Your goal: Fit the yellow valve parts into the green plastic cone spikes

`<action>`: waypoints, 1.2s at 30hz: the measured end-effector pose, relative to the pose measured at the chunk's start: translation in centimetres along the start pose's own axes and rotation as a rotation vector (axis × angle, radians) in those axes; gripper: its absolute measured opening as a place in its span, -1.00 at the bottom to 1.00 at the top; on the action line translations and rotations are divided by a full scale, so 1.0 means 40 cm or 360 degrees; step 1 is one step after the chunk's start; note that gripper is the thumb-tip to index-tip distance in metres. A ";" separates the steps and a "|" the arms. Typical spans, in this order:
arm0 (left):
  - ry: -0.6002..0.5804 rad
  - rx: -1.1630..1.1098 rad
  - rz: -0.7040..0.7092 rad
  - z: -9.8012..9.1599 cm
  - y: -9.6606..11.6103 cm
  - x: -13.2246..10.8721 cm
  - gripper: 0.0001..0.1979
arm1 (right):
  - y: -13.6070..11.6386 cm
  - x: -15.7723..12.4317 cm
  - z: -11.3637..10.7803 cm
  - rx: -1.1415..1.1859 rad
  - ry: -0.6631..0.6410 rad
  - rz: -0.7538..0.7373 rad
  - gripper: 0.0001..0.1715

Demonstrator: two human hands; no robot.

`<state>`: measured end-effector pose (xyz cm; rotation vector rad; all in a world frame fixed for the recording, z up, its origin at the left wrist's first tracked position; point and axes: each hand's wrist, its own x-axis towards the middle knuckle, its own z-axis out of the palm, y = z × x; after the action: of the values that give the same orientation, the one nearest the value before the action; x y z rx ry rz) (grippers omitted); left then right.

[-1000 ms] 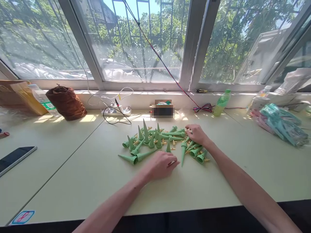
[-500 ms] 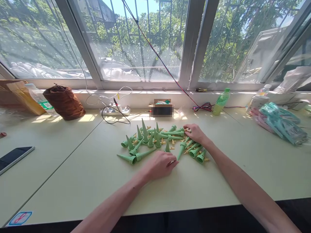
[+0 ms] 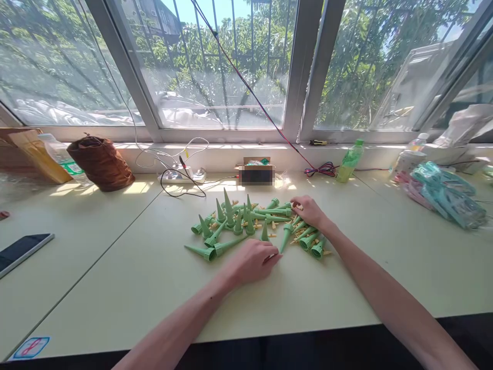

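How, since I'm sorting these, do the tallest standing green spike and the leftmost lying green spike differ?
The standing spike points upward; the lying spike points left. The lying spike shows its hollow end; the standing spike hides its underside. Both are green and tapered.

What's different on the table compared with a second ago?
One green cone has swung its tip leftward, to the left hand; I can't tell whether it's gripped. The right hand and the tall upright cone look unmoved.
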<state>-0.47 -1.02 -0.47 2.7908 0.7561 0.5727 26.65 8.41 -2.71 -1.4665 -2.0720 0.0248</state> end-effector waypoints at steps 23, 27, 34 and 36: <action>0.0616 -0.0258 -0.0824 -0.004 -0.021 0.014 -0.78 | -0.164 -0.046 -0.065 0.0054 0.0571 -0.0195 -0.74; 0.0474 -0.0270 -0.0839 0.000 -0.024 0.015 -0.77 | -0.228 -0.091 -0.037 0.0209 0.0521 -0.0294 -0.76; 0.0427 -0.0294 -0.0751 0.010 -0.036 0.015 -0.86 | -0.278 -0.111 0.002 0.0522 0.0456 -0.0280 -0.82; 0.0407 -0.0294 -0.0718 0.011 -0.037 0.015 -0.82 | -0.285 -0.113 0.006 0.0587 0.0437 -0.0249 -0.84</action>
<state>-0.46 0.50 -1.12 2.2950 1.2654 0.8626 17.75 0.13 -1.05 -1.0227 -1.8348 0.1289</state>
